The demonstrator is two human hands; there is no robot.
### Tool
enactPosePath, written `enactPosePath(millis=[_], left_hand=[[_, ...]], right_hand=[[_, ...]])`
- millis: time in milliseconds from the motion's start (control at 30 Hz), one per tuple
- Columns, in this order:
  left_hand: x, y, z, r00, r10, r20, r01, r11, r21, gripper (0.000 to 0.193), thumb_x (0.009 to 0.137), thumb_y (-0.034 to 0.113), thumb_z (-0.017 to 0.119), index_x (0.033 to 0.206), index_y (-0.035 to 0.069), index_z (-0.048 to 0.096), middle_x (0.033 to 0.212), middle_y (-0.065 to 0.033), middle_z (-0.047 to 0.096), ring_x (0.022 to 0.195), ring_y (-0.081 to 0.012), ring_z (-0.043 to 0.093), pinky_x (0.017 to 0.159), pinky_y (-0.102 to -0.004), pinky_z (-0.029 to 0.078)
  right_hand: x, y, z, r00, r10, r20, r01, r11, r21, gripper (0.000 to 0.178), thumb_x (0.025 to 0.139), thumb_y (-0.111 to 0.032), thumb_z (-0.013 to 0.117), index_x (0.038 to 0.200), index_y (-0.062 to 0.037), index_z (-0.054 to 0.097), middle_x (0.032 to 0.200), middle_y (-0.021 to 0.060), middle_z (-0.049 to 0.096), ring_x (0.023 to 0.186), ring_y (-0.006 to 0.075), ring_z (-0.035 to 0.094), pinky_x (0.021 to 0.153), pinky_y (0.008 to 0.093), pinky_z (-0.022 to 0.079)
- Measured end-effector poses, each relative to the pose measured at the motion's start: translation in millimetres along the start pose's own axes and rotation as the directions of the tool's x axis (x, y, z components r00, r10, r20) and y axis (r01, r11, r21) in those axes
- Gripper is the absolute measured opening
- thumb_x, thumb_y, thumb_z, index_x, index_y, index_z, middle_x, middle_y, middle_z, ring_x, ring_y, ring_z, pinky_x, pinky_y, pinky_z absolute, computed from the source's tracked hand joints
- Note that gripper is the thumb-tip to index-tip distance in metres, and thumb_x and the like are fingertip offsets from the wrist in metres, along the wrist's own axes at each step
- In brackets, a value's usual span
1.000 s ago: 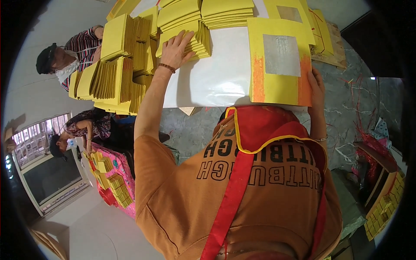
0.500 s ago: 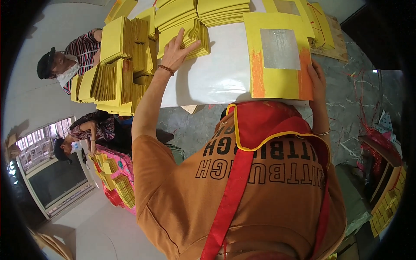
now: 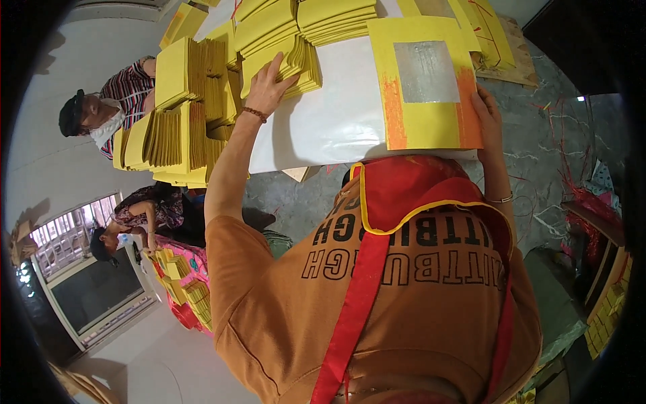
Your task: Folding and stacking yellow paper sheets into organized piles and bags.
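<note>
Left hand (image 3: 267, 93) has drawn its spread fingers closer; arm extended, fingertips on folded yellow paper stack (image 3: 308, 79), grip unclear. Right hand (image 3: 488, 118), fingers curled, touches right edge of silver-patched yellow sheet (image 3: 432, 126) on white-covered table (image 3: 336, 111); cannot tell if pinching.

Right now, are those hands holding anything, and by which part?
The left hand has fingers on the near side of a folded stack; the right hand touches a sheet's right edge. Whether either grips cannot be told.
</note>
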State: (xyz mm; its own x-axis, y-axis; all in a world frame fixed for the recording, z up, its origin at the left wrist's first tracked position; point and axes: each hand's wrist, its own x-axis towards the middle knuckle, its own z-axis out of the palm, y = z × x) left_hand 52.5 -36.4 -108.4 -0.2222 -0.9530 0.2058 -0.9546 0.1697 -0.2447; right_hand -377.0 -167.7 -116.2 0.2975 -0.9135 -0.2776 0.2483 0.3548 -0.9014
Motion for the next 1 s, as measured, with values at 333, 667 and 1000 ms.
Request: enactPosePath(millis=[333,667,1000], left_hand=[[-1.9,10.0,-3.1,0.999,-0.047,-0.008,0.047,0.999,-0.006,0.045,0.065,0.030,0.073,0.109,0.029,0.062,0.137,-0.0136,0.031,0.110,-0.0329,0.045,0.084,-0.0434,0.042],[-3.4,6.0,3.2,0.999,-0.038,0.017,0.038,0.999,0.014,0.052,0.066,0.022,0.073,0.114,0.031,0.056,0.136,-0.0139,0.030,0.113,-0.0335,0.042,0.084,-0.0452,0.040],[-3.9,11.2,1.5,0.998,-0.032,0.047,0.033,0.999,-0.010,0.049,0.069,0.017,0.068,0.113,0.033,0.055,0.137,-0.0108,0.029,0.115,-0.0348,0.038,0.086,-0.0484,0.037]], right_hand=[[0.3,-0.3,-0.6,1.000,-0.011,0.018,0.011,1.000,-0.023,0.041,0.088,-0.023,0.056,0.120,0.0004,0.048,0.115,0.0070,0.053,0.100,0.0120,0.052,0.085,0.0243,0.042],[-2.3,-3.2,2.5,1.000,-0.004,0.012,0.004,1.000,0.010,0.038,0.088,-0.020,0.056,0.120,0.0004,0.049,0.114,0.0062,0.053,0.099,0.0112,0.052,0.084,0.0234,0.042],[-0.6,0.9,-2.0,1.000,-0.011,0.012,0.011,1.000,-0.023,0.039,0.089,-0.020,0.054,0.122,0.0002,0.047,0.116,0.0079,0.053,0.101,0.0127,0.052,0.085,0.0244,0.043]])
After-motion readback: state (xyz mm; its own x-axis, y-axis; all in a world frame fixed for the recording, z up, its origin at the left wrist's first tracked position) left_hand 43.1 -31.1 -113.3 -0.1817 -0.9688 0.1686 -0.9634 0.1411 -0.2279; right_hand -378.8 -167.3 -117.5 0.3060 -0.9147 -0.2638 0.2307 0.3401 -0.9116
